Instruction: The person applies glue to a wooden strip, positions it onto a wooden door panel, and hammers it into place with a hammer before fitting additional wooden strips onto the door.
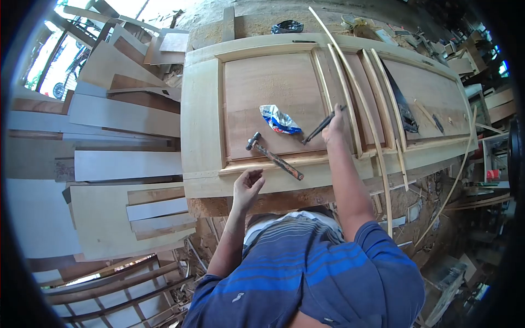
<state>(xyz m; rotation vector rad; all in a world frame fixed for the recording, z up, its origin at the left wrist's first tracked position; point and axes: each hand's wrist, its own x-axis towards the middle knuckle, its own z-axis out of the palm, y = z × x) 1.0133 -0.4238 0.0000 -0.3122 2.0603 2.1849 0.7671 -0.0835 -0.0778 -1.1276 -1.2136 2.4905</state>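
Observation:
My right hand (pixel 334 130) is closed around a slim dark metal tool (pixel 317 131), held slantwise over the wooden panel door (pixel 202 109). The tool's exact kind is unclear. Near the door's front edge hovers my left hand (pixel 249 188), its fingers curled toward the thumb; anything pinched there is too small to make out. Between the hands, a ball-peen hammer (pixel 279 161) with a worn handle lies across the lower moulding of the door. Beyond it, a crumpled white and blue plastic packet (pixel 280 119) rests on the recessed panel.
Long thin wood strips (pixel 361 93) lie across the door and overhang its front edge. To the right, a dark handsaw (pixel 402 101) and a small dark tool (pixel 438 123) rest on another panel. Stacked boards (pixel 126 113) fill the left side. A black plastic bag (pixel 287 27) sits behind.

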